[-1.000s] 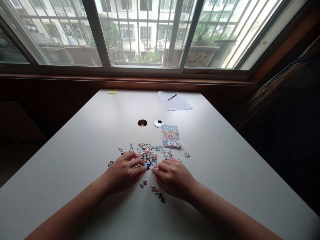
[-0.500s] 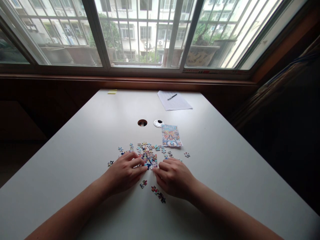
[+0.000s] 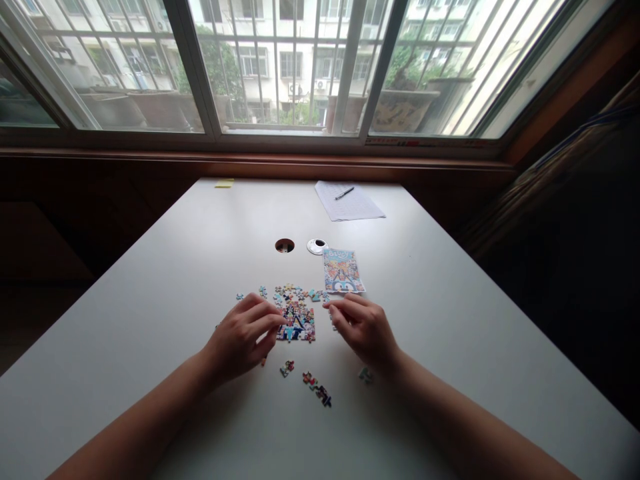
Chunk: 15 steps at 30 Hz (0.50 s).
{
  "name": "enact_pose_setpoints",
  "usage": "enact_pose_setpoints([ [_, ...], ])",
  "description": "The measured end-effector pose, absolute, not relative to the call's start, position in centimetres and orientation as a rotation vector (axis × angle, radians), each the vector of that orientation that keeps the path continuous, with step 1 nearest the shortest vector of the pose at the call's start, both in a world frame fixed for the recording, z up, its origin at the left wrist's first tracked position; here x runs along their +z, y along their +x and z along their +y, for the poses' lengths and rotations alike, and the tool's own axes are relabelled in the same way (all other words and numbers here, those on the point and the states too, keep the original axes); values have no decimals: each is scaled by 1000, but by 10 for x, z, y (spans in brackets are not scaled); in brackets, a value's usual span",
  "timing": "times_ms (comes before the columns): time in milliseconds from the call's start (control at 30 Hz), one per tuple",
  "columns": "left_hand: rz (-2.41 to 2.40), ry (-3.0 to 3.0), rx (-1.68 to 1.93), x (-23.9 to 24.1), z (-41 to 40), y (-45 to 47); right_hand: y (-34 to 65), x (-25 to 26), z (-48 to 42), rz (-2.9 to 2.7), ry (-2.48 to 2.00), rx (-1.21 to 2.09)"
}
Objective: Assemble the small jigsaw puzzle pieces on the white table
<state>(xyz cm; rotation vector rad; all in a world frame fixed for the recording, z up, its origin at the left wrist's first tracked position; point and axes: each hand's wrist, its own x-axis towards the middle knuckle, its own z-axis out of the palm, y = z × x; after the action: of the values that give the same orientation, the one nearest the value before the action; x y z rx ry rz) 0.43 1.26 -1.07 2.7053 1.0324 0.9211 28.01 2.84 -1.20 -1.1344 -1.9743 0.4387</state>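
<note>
A partly assembled jigsaw puzzle (image 3: 300, 323) lies flat on the white table, its colours mostly dark blue, red and white. My left hand (image 3: 244, 335) is at its left edge, fingers bent and thumb apart from them, with no piece visible in it. My right hand (image 3: 364, 328) is off the puzzle's right side, fingers stretched toward loose pieces (image 3: 326, 297) by the fingertips; whether they touch is unclear. More loose jigsaw pieces (image 3: 290, 292) spread behind the puzzle. Nearer me lie a single piece (image 3: 287, 368) and a short joined strip of pieces (image 3: 317, 389).
A printed picture card (image 3: 344, 271) lies behind my right hand. Farther back are a cable hole (image 3: 285, 246), a round metal cover (image 3: 317, 247), paper sheets (image 3: 350, 208) with a pen (image 3: 345, 193), and a yellow note (image 3: 225, 183). One greenish piece (image 3: 365, 375) lies by my right wrist.
Both hands have drawn away from the puzzle's front edge. My right hand has moved right and away from me toward the loose pieces; my left has shifted slightly left, uncovering more of the puzzle.
</note>
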Motion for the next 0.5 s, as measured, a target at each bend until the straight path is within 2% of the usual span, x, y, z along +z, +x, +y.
enact_pose_setpoints([
  [233, 1181, 2506, 1191, -8, 15, 2, 288, -11, 35, -1624, -1238, 591],
  [500, 1200, 2477, 1194, -8, 17, 1, 291, -18, 38, -1416, -1236, 689],
])
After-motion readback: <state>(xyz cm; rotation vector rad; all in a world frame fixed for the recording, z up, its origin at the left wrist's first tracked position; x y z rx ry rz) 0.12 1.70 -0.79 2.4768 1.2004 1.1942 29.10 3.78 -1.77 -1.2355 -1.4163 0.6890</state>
